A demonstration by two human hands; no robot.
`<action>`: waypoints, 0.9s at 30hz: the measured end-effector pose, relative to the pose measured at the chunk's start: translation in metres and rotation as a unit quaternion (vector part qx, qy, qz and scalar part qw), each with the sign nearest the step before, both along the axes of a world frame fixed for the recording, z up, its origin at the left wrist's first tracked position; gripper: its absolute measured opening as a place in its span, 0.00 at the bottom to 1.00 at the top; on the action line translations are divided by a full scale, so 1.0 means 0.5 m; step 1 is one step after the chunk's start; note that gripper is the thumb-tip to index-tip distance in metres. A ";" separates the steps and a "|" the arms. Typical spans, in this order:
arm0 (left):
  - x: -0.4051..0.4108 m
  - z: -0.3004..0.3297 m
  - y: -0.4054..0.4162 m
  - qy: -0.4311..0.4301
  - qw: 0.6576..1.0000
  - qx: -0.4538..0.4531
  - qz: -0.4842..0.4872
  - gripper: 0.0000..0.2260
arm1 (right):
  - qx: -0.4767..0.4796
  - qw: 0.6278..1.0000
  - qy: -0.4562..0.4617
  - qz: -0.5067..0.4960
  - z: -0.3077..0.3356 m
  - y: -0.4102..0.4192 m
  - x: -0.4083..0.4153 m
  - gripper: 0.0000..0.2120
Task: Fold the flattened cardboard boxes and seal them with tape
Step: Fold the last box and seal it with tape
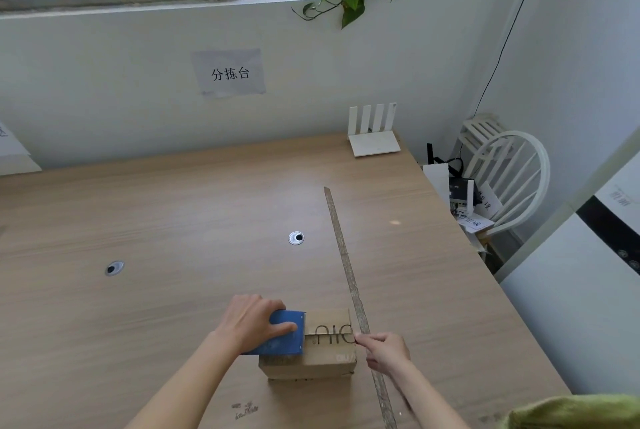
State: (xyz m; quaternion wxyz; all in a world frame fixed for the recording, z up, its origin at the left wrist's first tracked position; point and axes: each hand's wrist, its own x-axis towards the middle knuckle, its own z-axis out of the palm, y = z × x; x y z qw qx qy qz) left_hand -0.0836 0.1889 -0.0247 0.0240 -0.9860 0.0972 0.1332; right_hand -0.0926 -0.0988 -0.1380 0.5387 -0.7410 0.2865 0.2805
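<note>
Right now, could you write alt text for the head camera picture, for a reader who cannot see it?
A person's left hand holds a blue tape dispenser on top of a small cardboard box on a wooden table, while the right hand pinches at the box's right edge. A white router stands at the far edge.

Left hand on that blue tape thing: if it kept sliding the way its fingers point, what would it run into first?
Probably the right hand, which pinches at the far edge of the cardboard box. The left hand, gripping the blue tape dispenser, points rightward along the box top; depth is uncertain.
</note>
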 end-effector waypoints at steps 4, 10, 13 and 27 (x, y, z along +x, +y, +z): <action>0.000 -0.003 0.011 0.004 1.000 -0.004 0.000 0.28 | -0.143 0.977 -0.025 0.156 0.030 0.000 -0.012 0.46; -0.001 -0.001 -0.006 0.001 1.000 -0.022 -0.011 0.28 | -0.150 0.899 -0.287 0.295 0.089 0.066 0.007 0.36; 0.002 0.001 -0.007 0.006 1.000 -0.015 -0.012 0.28 | -0.198 0.783 -0.282 0.517 0.088 0.112 0.018 0.52; -0.015 0.000 0.107 0.002 1.000 0.006 -0.014 0.28 | -0.329 0.735 -0.230 0.547 -0.009 0.121 -0.034 0.42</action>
